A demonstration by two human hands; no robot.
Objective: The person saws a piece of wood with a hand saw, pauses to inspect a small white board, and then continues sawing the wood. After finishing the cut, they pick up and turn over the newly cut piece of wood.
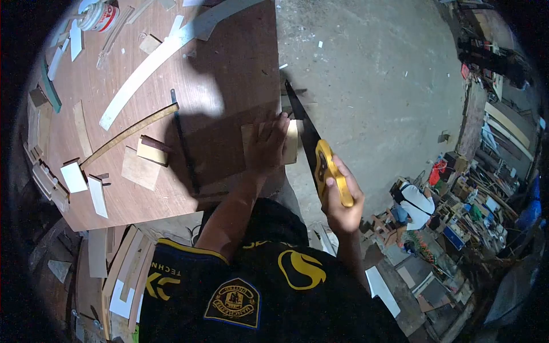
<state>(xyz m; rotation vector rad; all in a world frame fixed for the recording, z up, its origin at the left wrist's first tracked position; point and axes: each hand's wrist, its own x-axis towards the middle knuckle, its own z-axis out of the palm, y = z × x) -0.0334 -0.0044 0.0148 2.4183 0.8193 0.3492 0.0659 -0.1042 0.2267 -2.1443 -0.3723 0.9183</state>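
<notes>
A small pale wooden board [292,146] lies at the right edge of the table, part of it past the edge. My left hand [267,144] rests flat on top of it, fingers spread, hiding its middle. My right hand [345,206] is closed around the yellow handle of a handsaw [309,132]. The dark blade slants up and away beside the board's outer end, overlapping the table edge's line in this view, its tip beyond my left fingertips.
On the brown table [229,74] lie a long curved white strip [150,64], a thin hacksaw-like dark blade [182,143], wood blocks [152,152] and a glue jar [98,17]. Someone in a white shirt [416,206] crouches on the floor at right, near piled scrap.
</notes>
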